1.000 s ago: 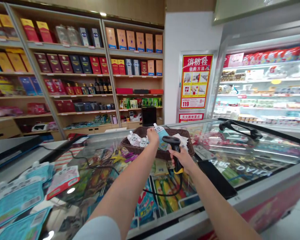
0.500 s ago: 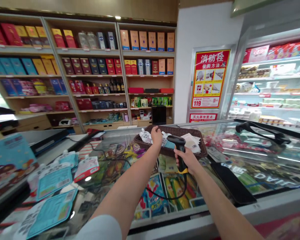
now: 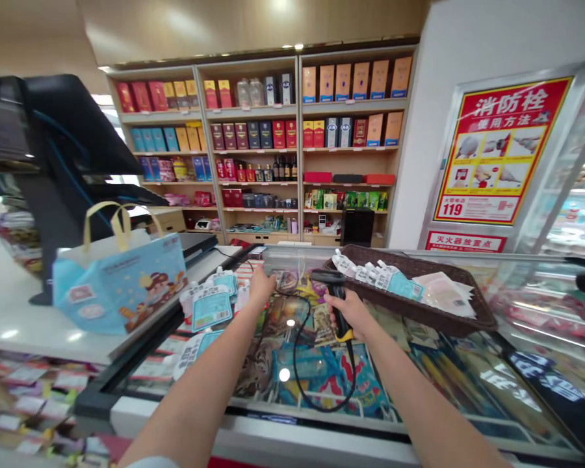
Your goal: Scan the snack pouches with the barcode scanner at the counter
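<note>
Barcode scanner (image 3: 335,299) sits in the right hand (image 3: 353,312), grip wrapped tight round its handle, over the glass freezer lid (image 3: 419,364). Since half a second back, the left hand (image 3: 262,286) has left the wicker basket (image 3: 419,305) and now reaches toward the teal pouches (image 3: 209,305) on the worktop; can't tell its grip. The basket holds spouted pouches (image 3: 370,276) and flat packets.
</note>
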Available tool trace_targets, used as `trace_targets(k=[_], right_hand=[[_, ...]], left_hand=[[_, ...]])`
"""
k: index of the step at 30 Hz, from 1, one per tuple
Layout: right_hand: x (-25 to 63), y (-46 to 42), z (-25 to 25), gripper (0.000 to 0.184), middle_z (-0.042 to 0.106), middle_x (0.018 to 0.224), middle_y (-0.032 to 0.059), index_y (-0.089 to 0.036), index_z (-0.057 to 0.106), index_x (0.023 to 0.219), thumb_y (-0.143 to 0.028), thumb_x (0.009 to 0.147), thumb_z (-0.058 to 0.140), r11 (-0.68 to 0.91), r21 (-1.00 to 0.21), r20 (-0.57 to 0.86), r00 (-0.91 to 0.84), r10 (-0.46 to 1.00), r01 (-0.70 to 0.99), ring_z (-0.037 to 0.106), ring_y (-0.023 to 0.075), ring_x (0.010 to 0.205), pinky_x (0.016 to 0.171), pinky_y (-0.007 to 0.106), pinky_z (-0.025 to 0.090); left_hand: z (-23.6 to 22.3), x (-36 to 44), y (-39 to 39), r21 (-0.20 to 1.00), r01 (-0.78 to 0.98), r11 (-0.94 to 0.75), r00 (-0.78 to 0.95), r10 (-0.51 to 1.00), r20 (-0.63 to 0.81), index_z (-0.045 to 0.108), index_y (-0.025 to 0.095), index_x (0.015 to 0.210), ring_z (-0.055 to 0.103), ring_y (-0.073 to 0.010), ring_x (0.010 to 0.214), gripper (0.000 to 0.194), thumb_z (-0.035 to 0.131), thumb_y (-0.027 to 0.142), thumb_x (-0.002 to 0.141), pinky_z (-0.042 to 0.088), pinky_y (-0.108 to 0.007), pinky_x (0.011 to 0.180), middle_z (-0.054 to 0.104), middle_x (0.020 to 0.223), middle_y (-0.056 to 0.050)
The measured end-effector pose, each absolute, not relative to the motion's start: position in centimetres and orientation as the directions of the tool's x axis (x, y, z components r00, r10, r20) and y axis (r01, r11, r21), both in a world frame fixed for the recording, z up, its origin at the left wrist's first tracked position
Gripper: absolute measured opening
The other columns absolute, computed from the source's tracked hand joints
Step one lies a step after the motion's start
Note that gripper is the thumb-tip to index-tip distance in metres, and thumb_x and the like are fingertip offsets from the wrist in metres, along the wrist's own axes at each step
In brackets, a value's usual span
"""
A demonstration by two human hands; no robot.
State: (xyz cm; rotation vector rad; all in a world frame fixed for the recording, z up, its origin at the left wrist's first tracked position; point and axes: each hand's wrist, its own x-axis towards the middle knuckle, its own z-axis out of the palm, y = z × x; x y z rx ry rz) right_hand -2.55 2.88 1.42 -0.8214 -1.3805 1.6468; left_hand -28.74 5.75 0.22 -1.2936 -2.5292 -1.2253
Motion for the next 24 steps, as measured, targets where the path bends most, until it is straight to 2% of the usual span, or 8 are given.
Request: trace_targets(k=[4,6,8,11,14,19,21,24], right_hand=[[-5.9,2.3,1.2,0.030,0.051,0.048,-0.0071,-0.019,0.047,0.073,-0.032,0.067,0.073,-0.097,-0.988,-0.025,-0.506,0.862,-0.118,0.046,0.0086,0.037,0.036,0.022,0.041],[-6.6,2.1,0.9,0.029,0.050,0.047,-0.0074,-0.019,0.046,0.072,-0.031,0.067,0.072,-0.096,-0.990,-0.029,-0.513,0.858,-0.103,0.045,0.0083,0.037,0.036,0.022,0.041],[-6.7,2.0,0.5,0.028,0.050,0.046,-0.0077,-0.020,0.046,0.071,-0.032,0.067,0.071,-0.092,-0.993,-0.041,-0.513,0.857,-0.073,0.045,0.0082,0.036,0.035,0.022,0.040],[-6.2,2.0,-0.1,0.030,0.050,0.046,-0.0079,-0.020,0.046,0.071,-0.032,0.065,0.072,-0.096,-0.995,-0.067,-0.502,0.862,-0.031,0.046,0.0085,0.036,0.035,0.021,0.040],[-5.8,2.2,-0.7,0.031,0.050,0.046,-0.0083,-0.020,0.046,0.072,-0.034,0.064,0.072,-0.088,-0.996,-0.068,-0.490,0.869,-0.018,0.045,0.0085,0.035,0.034,0.022,0.040],[-5.7,2.1,-1.1,0.027,0.051,0.047,-0.0082,-0.020,0.047,0.075,-0.032,0.066,0.070,-0.020,-1.000,-0.012,-0.475,0.880,-0.012,0.046,0.0088,0.036,0.034,0.022,0.041],[-5.7,1.9,-0.8,0.025,0.050,0.046,-0.0082,-0.020,0.047,0.074,-0.029,0.067,0.069,-0.011,-1.000,-0.005,-0.482,0.876,-0.009,0.046,0.0089,0.035,0.034,0.022,0.041],[-5.6,1.4,-0.1,0.022,0.049,0.045,-0.0087,-0.020,0.047,0.073,-0.025,0.070,0.067,-0.032,-0.999,-0.027,-0.488,0.872,-0.001,0.043,0.0083,0.034,0.034,0.022,0.039]], left_hand=[[-0.6,-31.3,2.7,0.217,0.802,0.557,-0.597,0.748,0.288,0.059,0.005,0.118,0.045,-0.0355,0.129,0.042,0.054,0.030,0.084,0.031,-0.044,0.106,0.055,0.129,-0.027],[-1.2,-31.4,2.2,0.106,0.821,0.560,-0.570,0.796,0.203,0.064,0.007,0.113,0.041,-0.0363,0.132,0.039,0.047,0.032,0.088,0.027,-0.047,0.108,0.055,0.130,-0.027],[-1.8,-30.9,2.2,0.075,0.870,0.488,-0.494,0.859,0.134,0.066,0.012,0.110,0.048,-0.0343,0.127,0.039,0.038,0.032,0.092,0.028,-0.049,0.107,0.059,0.125,-0.024],[-2.1,-29.9,2.5,0.101,0.918,0.384,-0.393,0.915,0.093,0.064,0.018,0.112,0.057,-0.0311,0.117,0.039,0.034,0.033,0.093,0.038,-0.046,0.099,0.058,0.129,-0.019],[-1.7,-29.3,2.5,0.162,0.901,0.402,-0.418,0.905,0.076,0.059,0.019,0.121,0.060,-0.0311,0.113,0.041,0.044,0.038,0.088,0.045,-0.040,0.090,0.058,0.128,-0.020],[-0.9,-30.5,2.3,0.229,0.829,0.510,-0.539,0.838,0.086,0.051,0.009,0.126,0.060,-0.0362,0.111,0.083,0.078,0.047,0.057,0.046,-0.037,0.087,0.063,0.117,-0.026],[-0.9,-31.2,2.4,0.280,0.809,0.517,-0.558,0.825,0.088,0.057,0.009,0.118,0.061,-0.0365,0.110,0.080,0.082,0.041,0.049,0.047,-0.036,0.086,0.063,0.118,-0.027],[-1.4,-32.1,2.8,0.426,0.760,0.491,-0.575,0.814,0.088,0.065,0.014,0.089,0.064,-0.0350,0.101,0.050,0.084,0.029,0.045,0.048,-0.033,0.078,0.070,0.099,-0.020]])
